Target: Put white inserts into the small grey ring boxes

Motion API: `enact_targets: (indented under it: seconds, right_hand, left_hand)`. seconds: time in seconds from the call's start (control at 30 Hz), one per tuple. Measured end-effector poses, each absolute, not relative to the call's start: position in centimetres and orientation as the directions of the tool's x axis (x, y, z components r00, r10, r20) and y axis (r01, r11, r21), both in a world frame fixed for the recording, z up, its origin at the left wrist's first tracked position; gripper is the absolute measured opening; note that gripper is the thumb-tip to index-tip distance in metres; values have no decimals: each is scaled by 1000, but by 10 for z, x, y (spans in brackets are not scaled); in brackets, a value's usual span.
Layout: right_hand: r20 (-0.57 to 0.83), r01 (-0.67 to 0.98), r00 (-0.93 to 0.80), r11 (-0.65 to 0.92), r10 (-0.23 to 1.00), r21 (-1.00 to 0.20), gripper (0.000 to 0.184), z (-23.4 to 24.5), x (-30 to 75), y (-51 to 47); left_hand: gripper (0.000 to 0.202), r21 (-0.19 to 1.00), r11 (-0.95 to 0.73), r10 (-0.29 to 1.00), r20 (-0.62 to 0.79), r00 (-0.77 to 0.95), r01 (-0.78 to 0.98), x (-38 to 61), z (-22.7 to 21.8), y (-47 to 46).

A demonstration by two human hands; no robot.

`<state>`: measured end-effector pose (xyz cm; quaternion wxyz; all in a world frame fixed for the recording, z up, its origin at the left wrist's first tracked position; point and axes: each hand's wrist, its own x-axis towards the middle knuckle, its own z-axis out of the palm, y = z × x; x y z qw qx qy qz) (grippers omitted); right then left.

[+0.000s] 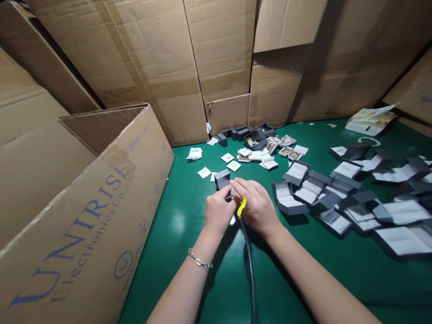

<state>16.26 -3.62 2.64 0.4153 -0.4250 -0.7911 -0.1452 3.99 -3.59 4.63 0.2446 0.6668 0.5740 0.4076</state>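
Over the green table (195, 266), my left hand (218, 211) and my right hand (256, 205) meet, both with fingers curled. Between their fingertips sits a small dark grey box (223, 179) with its lid up; my left hand pinches its near side. My right hand is closed round a yellow-tipped tool (241, 206) whose black cable (250, 281) runs down toward me. What lies between the fingertips is hidden. A silver bracelet (200, 260) circles my left wrist.
A large open cardboard carton (91, 214) printed "UNIRISE" lies at left. Several open grey boxes (356, 194) with white inserts spread over the right. More small boxes and white cards (252, 145) lie at the back. Cardboard sheets (224, 54) wall the far side.
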Motion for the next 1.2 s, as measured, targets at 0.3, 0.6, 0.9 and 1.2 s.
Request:
enact_targets:
  seconds: [0.3, 0.6, 0.9, 1.2]
  right_hand:
    - [730, 639, -40, 579, 682, -506, 56, 33, 162, -36]
    - [502, 350, 49, 456, 863, -818, 18, 41, 157, -36]
    - [503, 291, 57, 467, 863, -835, 14, 41, 159, -35]
    - [528, 281, 31, 500, 848, -819, 19, 46, 159, -37]
  left_hand:
    - [29, 954, -180, 944, 236, -231, 240, 33, 43, -24]
    - [32, 946, -247, 937, 288, -199, 210, 34, 36, -23]
    - [37, 947, -266, 952, 287, -107, 179, 36, 38, -28]
    - [50, 972, -234, 972, 234, 2, -6, 37, 37, -26]
